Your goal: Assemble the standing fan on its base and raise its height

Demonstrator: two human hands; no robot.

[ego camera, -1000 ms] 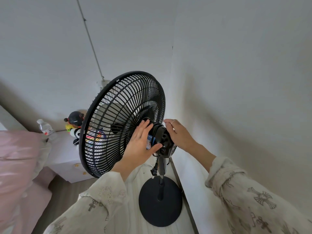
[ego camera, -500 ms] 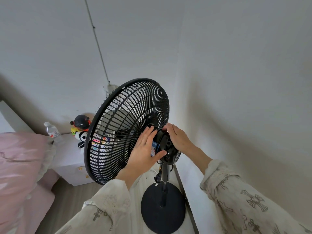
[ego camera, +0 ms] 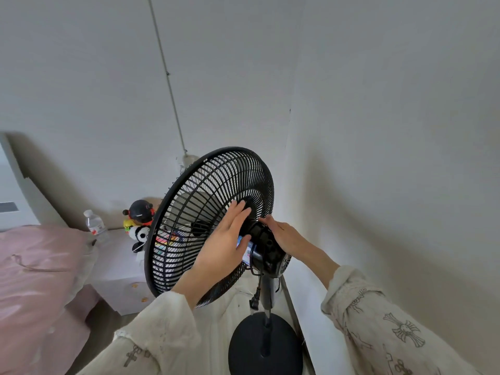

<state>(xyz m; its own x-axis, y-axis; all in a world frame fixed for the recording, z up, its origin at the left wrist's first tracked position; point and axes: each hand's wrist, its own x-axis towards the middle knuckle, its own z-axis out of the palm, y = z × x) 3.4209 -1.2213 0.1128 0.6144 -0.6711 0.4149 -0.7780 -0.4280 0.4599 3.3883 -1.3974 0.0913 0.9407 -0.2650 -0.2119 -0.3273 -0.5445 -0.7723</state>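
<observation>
A black standing fan stands in the room corner. Its round grille (ego camera: 189, 226) faces left and tilts a little upward. The black motor housing (ego camera: 266, 253) sits behind the grille, atop a thin pole (ego camera: 266, 296) that drops into a round black base (ego camera: 266, 345) on the floor. My left hand (ego camera: 226, 242) lies flat against the back of the grille and the housing's left side, thumb under the housing. My right hand (ego camera: 284, 235) cups the housing's right side. A black plug (ego camera: 254, 303) dangles beside the pole.
A white nightstand (ego camera: 119, 266) stands behind the fan with a water bottle (ego camera: 94, 226) and plush toys (ego camera: 139, 220) on it. A bed with pink bedding (ego camera: 35, 280) fills the left. White walls meet just right of the fan.
The fan head sits lower in the view as the camera tilted upward. My left hand slid up along the grille with fingers stretched out. Both hands stay on the motor housing.
</observation>
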